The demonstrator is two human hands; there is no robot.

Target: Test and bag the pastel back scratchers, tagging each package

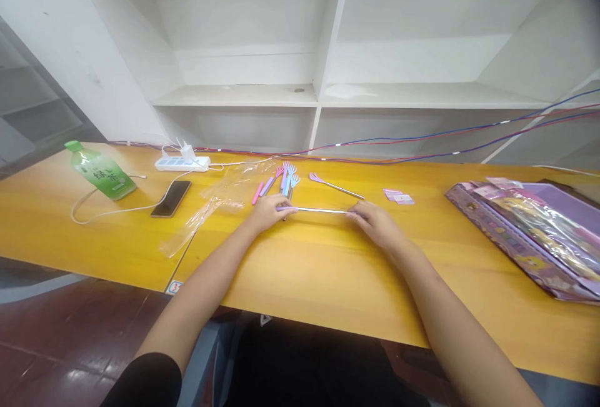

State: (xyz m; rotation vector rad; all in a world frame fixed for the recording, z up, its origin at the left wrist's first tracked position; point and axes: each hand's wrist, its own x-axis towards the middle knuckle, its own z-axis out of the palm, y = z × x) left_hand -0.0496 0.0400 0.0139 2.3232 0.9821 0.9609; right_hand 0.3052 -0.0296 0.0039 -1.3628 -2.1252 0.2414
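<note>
A telescopic back scratcher lies level between my two hands, its thin metal rod drawn out. My left hand is closed around its light purple handle. At the rod's other end, my right hand has its fingers pinched and covers the tip. Just beyond my left hand lies a bunch of back scratchers with pink, purple and blue claws and handles. A single back scratcher with a pink claw and extended rod rests farther back, apart from the bunch.
Pink cards lie right of centre. A patterned box with plastic-wrapped packs stands at the right. Leftward are clear plastic wrapping, a phone, a green bottle and a power strip. Shelves rise behind the table.
</note>
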